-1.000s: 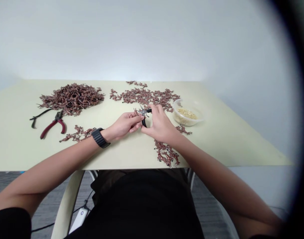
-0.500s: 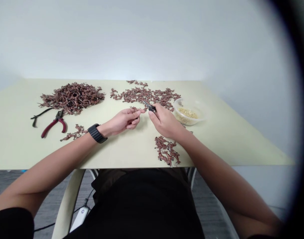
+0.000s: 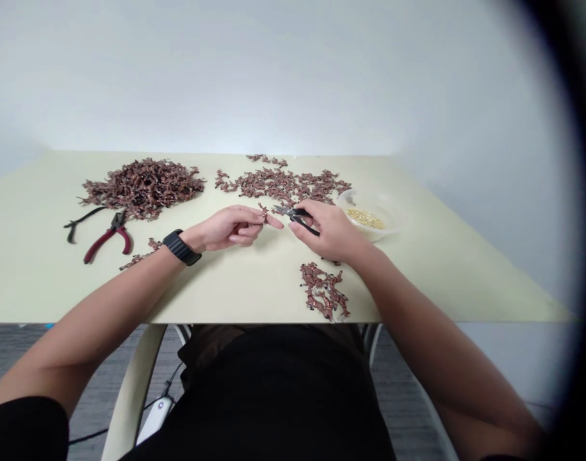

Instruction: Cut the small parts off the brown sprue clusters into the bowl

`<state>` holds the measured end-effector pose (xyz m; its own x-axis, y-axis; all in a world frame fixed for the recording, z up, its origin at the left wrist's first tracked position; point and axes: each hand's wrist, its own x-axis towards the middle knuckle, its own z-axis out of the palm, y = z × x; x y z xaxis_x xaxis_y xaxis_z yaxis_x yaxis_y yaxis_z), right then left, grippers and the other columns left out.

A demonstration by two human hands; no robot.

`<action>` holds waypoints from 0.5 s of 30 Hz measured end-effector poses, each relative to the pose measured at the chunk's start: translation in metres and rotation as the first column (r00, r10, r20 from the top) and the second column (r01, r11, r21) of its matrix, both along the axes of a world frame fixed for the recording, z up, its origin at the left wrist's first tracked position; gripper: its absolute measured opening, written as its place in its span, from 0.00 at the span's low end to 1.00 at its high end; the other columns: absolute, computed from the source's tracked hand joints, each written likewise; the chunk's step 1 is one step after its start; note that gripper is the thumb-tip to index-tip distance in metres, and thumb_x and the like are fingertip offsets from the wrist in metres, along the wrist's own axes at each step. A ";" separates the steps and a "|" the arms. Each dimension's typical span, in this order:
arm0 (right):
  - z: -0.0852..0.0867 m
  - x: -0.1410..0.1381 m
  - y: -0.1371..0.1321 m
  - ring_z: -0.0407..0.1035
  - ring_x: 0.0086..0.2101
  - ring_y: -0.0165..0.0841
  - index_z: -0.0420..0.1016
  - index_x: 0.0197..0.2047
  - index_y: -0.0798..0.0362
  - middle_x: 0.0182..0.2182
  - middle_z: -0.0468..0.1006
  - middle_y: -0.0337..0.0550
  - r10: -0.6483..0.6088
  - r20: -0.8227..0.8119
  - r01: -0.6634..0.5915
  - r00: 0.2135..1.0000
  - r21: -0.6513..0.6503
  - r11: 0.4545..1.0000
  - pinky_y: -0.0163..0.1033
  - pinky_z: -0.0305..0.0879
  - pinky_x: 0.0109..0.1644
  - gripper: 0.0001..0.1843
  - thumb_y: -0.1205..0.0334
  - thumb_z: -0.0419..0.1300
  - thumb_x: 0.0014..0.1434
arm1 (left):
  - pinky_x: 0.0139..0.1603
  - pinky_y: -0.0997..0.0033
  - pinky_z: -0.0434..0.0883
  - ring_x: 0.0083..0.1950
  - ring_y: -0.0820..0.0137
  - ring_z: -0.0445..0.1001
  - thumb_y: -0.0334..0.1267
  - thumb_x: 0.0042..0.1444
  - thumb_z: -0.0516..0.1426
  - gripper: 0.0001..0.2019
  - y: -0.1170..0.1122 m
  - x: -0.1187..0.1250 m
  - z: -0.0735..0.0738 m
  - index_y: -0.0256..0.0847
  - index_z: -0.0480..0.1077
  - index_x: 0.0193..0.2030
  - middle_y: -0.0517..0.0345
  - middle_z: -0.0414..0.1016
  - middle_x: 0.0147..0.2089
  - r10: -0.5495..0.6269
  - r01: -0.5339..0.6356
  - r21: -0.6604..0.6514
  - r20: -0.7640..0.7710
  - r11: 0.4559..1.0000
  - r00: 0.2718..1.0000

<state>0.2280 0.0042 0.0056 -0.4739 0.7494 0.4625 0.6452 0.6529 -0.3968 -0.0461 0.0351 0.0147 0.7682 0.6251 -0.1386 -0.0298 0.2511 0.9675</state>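
Basically a pale cream desk (image 3: 254, 294) covered in wiry copper-brown sprigs, in several lots: a big heap (image 3: 143, 189) at far left, a loose spread (image 3: 283, 184) at far middle, a smaller pile (image 3: 323, 291) near the front edge, and a thin strip (image 3: 139, 258) by the left forearm. Red-handled pliers (image 3: 109, 238) and a black-handled tool (image 3: 81, 222) lie just beside each other at left. Clear plastic tub (image 3: 369, 214) of pale grains (image 3: 364, 218) sits far right. Hands are close but apart: right hand (image 3: 331, 230) grips small black-handled pliers (image 3: 295, 214), metal nose toward the left hand (image 3: 225, 229), whose fingertips (image 3: 273, 221) seem to pinch a tiny brown sprig (image 3: 262, 213). Black watch (image 3: 181, 247) on left wrist.
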 end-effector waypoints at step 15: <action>0.004 -0.001 -0.004 0.66 0.33 0.36 0.75 0.51 0.54 0.33 0.72 0.43 0.083 0.073 -0.082 0.994 -0.015 0.997 0.42 0.59 0.39 0.17 0.49 0.59 0.68 | 0.20 0.74 0.47 0.18 0.77 0.43 0.41 0.69 0.56 0.16 0.003 -0.004 -0.004 0.31 0.79 0.52 0.69 0.47 0.20 -0.118 0.118 -0.014 -0.055 0.993 0.991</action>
